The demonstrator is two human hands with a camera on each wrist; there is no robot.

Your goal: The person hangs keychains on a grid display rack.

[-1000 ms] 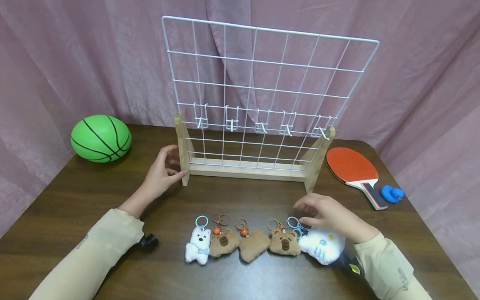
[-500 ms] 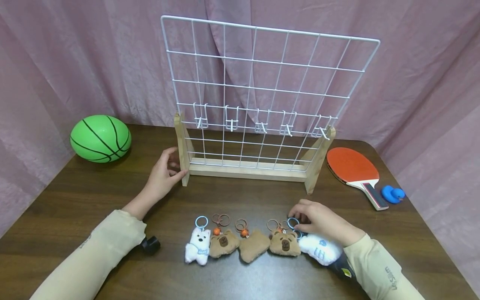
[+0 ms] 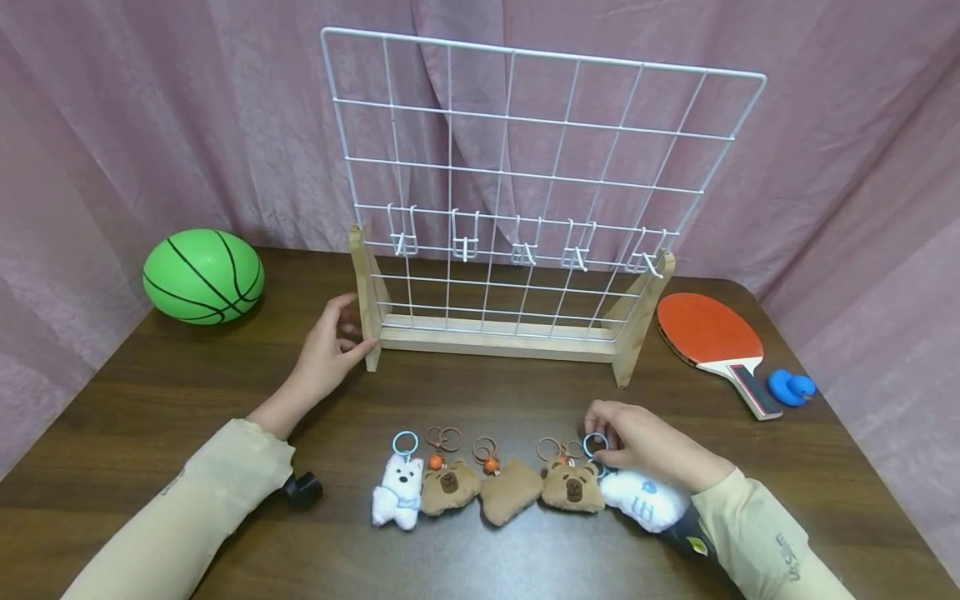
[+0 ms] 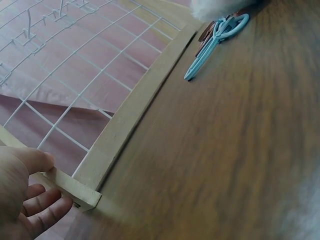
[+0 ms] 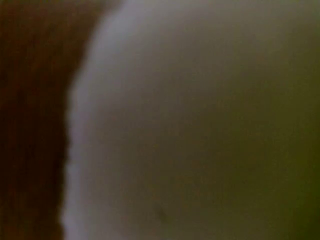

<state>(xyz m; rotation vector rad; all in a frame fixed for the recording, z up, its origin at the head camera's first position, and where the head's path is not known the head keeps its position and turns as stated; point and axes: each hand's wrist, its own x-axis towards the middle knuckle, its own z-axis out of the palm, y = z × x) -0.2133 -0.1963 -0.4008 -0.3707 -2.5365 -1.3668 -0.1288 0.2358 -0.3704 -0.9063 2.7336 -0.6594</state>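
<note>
My left hand (image 3: 324, 350) holds the left wooden leg (image 3: 365, 292) of a white wire grid display rack (image 3: 525, 175), thumb on its near edge; the left wrist view shows the fingers curled by the leg (image 4: 75, 187). My right hand (image 3: 647, 440) pinches the light blue key ring (image 3: 596, 444) of a white plush keychain (image 3: 647, 502), which lies partly under the hand. To its left lie a brown bear-faced plush keychain (image 3: 573, 487), a plain brown one (image 3: 512, 493), another bear-faced one (image 3: 450, 487) and a white dog keychain (image 3: 398, 493). The right wrist view is filled by blurred white plush.
Several white hooks (image 3: 465, 246) hang in a row on the grid. A green ball (image 3: 203, 277) sits at the back left. On the right lie a red table tennis paddle (image 3: 708, 329) and a blue rubber duck (image 3: 791, 387). A pink curtain (image 3: 187, 108) hangs behind.
My right hand has moved left and down from above the white plush keychain to its blue ring and taken hold of it. My left hand stays at the rack's leg.
</note>
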